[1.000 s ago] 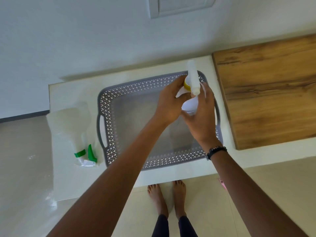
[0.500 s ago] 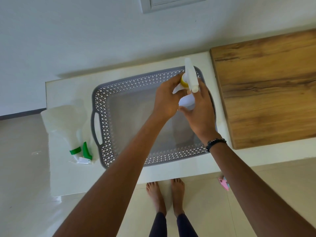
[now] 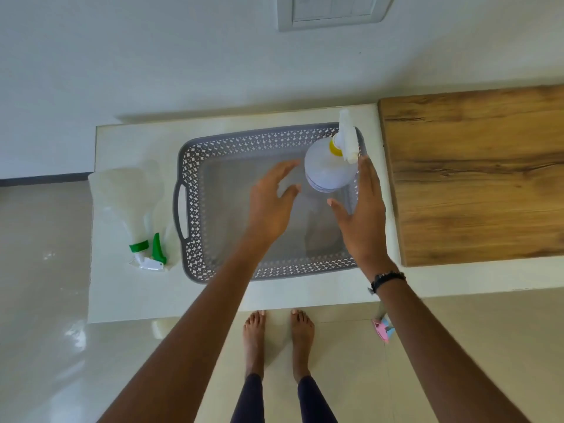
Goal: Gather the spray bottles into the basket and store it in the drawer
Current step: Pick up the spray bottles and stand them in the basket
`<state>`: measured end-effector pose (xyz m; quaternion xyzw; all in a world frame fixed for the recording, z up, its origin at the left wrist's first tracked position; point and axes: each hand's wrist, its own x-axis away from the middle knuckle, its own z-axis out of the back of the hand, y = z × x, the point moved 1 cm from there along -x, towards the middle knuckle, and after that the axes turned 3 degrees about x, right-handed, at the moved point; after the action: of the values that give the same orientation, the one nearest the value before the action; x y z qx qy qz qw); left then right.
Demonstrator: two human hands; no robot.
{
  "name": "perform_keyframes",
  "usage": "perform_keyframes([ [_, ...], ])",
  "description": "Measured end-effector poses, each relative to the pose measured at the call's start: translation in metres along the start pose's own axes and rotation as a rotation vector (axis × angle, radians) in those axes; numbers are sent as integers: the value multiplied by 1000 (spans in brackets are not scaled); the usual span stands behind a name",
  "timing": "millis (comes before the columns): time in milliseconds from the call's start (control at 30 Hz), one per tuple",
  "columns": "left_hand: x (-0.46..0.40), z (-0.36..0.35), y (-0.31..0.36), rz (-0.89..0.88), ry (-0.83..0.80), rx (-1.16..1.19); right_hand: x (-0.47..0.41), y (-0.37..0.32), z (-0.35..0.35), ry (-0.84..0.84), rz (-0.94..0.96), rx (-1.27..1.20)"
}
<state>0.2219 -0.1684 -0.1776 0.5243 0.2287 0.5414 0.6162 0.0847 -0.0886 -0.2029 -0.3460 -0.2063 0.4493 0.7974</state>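
Observation:
A grey perforated basket lies on the white counter. In its far right corner stands a clear spray bottle with a yellow collar and white trigger head, upright. My left hand hovers just left of that bottle, fingers spread, holding nothing. My right hand hovers just right of it, also spread and empty, a dark bead bracelet on the wrist. A second clear spray bottle with a green trigger lies on its side on the counter left of the basket.
The white counter ends at a front edge just above my bare feet. A wooden top adjoins the counter on the right. A wall switch plate sits above. A small pink object lies on the floor.
Both hands held the yellow-collared bottle over the basket's right side; now the bottle stands in the basket and both hands have let go and drawn slightly back.

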Motion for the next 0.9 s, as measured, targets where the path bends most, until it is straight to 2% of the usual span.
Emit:
perform_keyframes([
  [100,38,26,-18,48,69,54,34,-8,1,29,-20,1],
  [167,60,46,-29,60,91,49,50,-17,-5,8,47,-35],
  [233,74,69,-40,66,126,48,59,-34,-16,-66,133,-70],
  [333,94,127,-57,75,265,62,68,-82,-49,-202,279,-73],
  [500,101,170,-68,72,438,-16,58,-126,-83,-313,453,10],
  [600,100,206,-82,157,505,20,57,-166,-120,-455,542,63],
  [733,89,233,-102,337,447,167,51,-205,-167,-593,510,113],
  [900,66,255,-127,411,354,315,31,-225,-220,-670,315,105],
])
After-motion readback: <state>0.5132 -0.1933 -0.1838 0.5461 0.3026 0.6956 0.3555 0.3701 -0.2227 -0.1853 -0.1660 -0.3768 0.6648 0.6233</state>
